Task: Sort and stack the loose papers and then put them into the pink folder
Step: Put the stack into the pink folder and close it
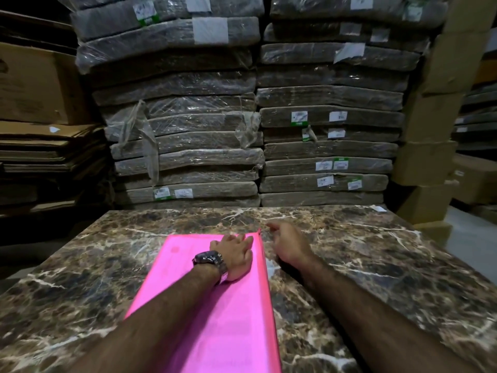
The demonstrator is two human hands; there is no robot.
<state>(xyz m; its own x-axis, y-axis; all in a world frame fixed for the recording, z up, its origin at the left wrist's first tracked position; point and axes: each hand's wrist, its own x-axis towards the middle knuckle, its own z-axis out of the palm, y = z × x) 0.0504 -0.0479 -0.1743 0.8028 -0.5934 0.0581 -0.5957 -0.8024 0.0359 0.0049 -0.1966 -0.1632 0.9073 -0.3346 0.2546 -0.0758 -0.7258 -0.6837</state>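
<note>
pink folder (215, 319) sits closed at lower centre on the marble table (376, 265), no loose papers showing, so probably the final step. left hand (235, 255) presses it flat, fingers straight. right hand (289, 246) is by its far corner, too blurry to tell any grip. next: square the edges.

A big brown marble table top with white veins (349, 238) is sitting in a dim storeroom. Behind it, two tall stacks of flat grey-brown bundles wrapped in clear plastic (188, 135) are standing, wearing small white and green labels (299, 117). Flat brown cardboard sheets (48, 149) are lying piled on the left. Tan cardboard boxes (425, 162) are sitting stacked on the right, with grey floor (473, 238) showing beside them.
</note>
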